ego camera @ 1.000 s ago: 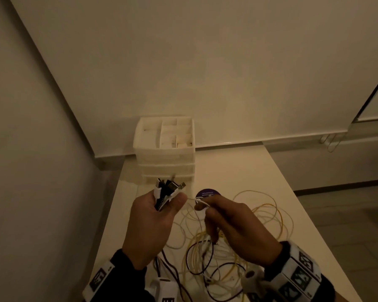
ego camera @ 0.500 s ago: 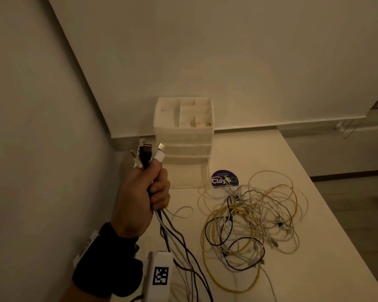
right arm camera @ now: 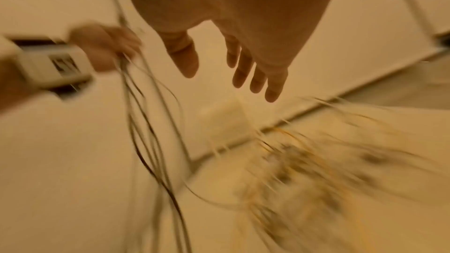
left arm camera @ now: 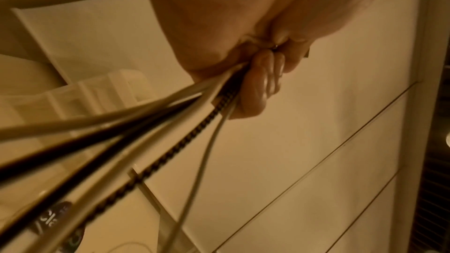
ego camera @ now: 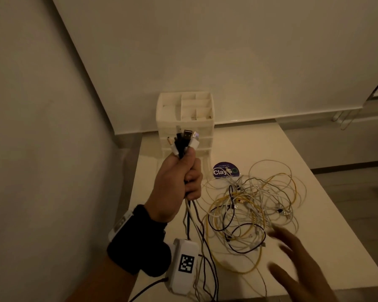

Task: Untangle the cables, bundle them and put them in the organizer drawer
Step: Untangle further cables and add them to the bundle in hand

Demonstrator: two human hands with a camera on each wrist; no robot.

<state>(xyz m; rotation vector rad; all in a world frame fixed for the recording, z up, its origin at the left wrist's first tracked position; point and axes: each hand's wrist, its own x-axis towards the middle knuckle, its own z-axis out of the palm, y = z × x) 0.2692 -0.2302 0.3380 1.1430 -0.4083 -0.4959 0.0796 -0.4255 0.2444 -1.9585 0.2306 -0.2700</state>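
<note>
In the head view, centre left, the left hand (ego camera: 177, 182) is fisted round a bunch of cable ends (ego camera: 184, 139), smooth black and white plugs poking up, cords hanging below. Behind it stands the white plastic organizer (ego camera: 184, 114), gridded on top. Right of centre a loose tangle of cables (ego camera: 253, 205), thin yellow, white and black loops, lies on the pale table (ego camera: 327, 247). Lower right, the right hand (ego camera: 297, 264) hovers, fingers spread, blurred.

Left wrist view: curled fingers (left arm camera: 265, 82) clamp smooth cords and one braided cord (left arm camera: 185, 141).

Right wrist view: straight fingers (right arm camera: 272, 84), apart, holding nothing, above the blurred tangle.
</note>
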